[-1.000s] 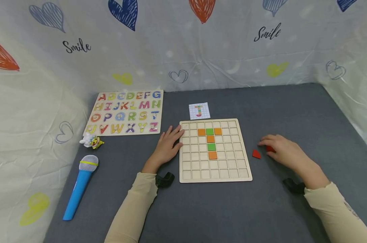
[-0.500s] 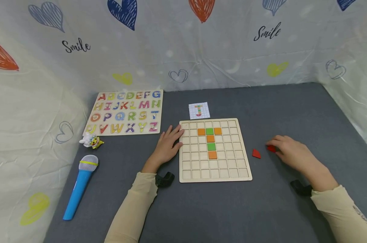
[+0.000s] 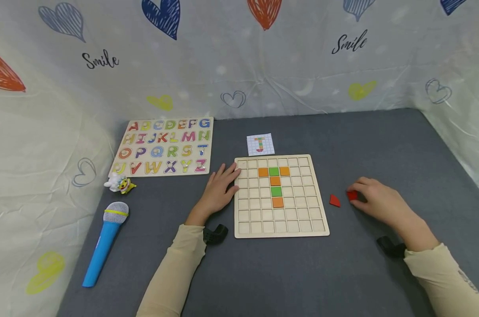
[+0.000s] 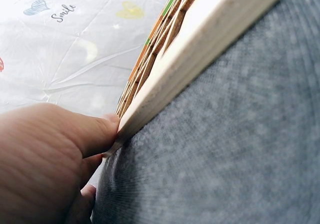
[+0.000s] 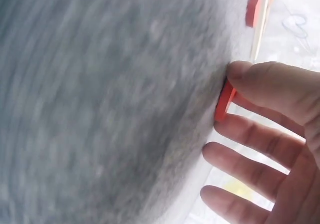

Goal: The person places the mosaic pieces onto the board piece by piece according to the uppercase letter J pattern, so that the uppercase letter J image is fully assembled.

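The left hand (image 3: 216, 193) lies at the left edge of a wooden grid board (image 3: 255, 215), its fingers extended and touching the rim. In the left wrist view, the thumb tip meets the corner of the board's side. Orange and green square tiles (image 3: 276, 191) form a T-like shape in the grid. To the right of the board, the right hand (image 3: 382, 203) pinches a small red piece (image 3: 352, 195) between thumb and forefinger, close to the tabletop; the right wrist view shows its other fingers spread. A second red piece (image 3: 335, 200), with one rounded side, lies between that hand and the board.
A small pattern card (image 3: 260, 145) lies behind the board. At the left are an alphabet board (image 3: 168, 172), a little white and yellow figurine (image 3: 120, 183) and a blue toy microphone (image 3: 106, 246). A printed curtain (image 3: 295, 57) rises behind the grey tabletop (image 3: 287, 277).
The right hand has moved slightly right, away from the board, with its red piece shifting and turning under the fingers. The left hand and the board have stayed put.
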### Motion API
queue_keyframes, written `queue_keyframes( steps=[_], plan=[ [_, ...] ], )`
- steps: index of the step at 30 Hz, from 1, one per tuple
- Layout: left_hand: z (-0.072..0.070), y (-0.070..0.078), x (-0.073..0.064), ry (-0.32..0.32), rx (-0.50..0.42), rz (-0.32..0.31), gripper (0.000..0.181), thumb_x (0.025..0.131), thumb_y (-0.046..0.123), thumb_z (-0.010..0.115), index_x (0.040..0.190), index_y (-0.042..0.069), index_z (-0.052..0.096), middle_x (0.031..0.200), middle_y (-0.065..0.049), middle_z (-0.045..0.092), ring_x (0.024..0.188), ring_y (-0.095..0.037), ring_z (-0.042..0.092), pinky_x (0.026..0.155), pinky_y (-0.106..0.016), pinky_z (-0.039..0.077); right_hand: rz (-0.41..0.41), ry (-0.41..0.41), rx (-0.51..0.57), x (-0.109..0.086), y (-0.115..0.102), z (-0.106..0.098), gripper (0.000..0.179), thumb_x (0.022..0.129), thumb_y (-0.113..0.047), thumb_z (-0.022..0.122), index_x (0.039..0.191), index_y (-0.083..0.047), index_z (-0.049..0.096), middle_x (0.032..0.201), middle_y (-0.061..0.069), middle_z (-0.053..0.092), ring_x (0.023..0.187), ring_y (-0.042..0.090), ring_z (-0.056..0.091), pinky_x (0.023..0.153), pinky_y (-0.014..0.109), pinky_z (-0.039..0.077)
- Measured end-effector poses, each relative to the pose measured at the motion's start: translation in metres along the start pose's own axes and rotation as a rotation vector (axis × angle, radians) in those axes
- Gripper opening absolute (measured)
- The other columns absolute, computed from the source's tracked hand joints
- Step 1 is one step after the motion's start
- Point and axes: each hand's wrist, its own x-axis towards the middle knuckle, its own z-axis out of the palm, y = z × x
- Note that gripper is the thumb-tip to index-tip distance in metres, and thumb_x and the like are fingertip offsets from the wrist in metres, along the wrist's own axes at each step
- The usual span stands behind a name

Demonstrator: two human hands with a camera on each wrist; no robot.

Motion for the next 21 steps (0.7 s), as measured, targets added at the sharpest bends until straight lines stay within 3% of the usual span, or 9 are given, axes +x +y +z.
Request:
queue_keyframes(
  steps=[6, 12, 21],
  plan=[
    [-0.001, 0.001, 0.000, 0.002, -0.002, -0.001, 0.051, 0.095, 0.023, 0.050, 0.144, 0.015, 0.036, 0.152, -0.001, 0.022, 0.141, -0.027, 0.008, 0.110, -0.052, 0.003, -0.014, 0.073, 0.001, 0.006, -0.019, 0.001, 0.024, 0.075, -0.017, 0.075, 0.094, -0.006, 0.067, 0.089, 0.007, 0.060, 0.082, 0.026, 0.056, 0.063, 0.044, 0.047],
    [-0.001, 0.001, 0.000, 0.007, -0.005, 0.009, 0.051, 0.095, 0.023, 0.050, 0.143, 0.014, 0.036, 0.152, -0.002, 0.023, 0.141, -0.028, 0.009, 0.110, -0.053, 0.004, -0.127, 0.157, 0.010, 0.022, -0.050, 0.003, 0.022, 0.073, -0.017, 0.076, 0.091, -0.008, 0.067, 0.083, 0.001, 0.058, 0.073, 0.017, 0.052, 0.059, 0.036, 0.045],
    [-0.003, 0.002, 0.000, 0.001, -0.011, 0.004, 0.051, 0.095, 0.024, 0.051, 0.143, 0.014, 0.036, 0.152, -0.002, 0.023, 0.141, -0.027, 0.008, 0.110, -0.052, 0.004, -0.227, 0.142, 0.029, 0.043, -0.095, 0.010, 0.019, 0.074, -0.018, 0.074, 0.089, -0.008, 0.067, 0.079, -0.001, 0.058, 0.069, 0.014, 0.050, 0.059, 0.031, 0.045]
  ],
)
